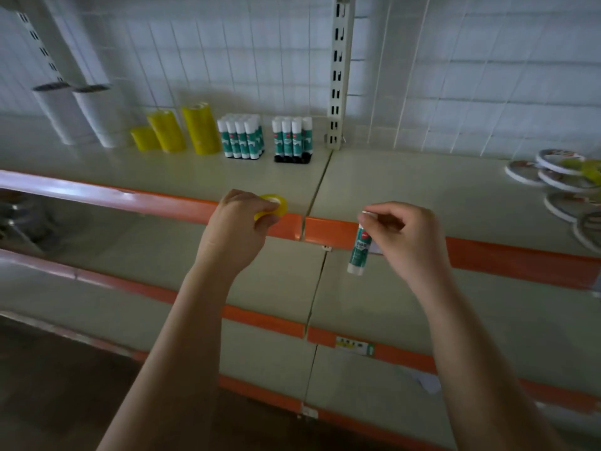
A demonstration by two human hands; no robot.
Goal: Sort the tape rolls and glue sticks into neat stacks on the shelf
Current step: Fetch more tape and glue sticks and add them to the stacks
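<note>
Left hand gripping a yellow tape roll, bound for the far tape stacks. Right hand pinching a glue stick by its cap, hanging upright for the far glue sticks

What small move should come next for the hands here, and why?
Probably carry the yellow tape roll gripped in the left hand back to the shortest yellow tape stack at the shelf's rear, which has room on top. The right hand pinches a glue stick by its cap; the right glue-stick group looks smaller, so that likely follows.
</note>
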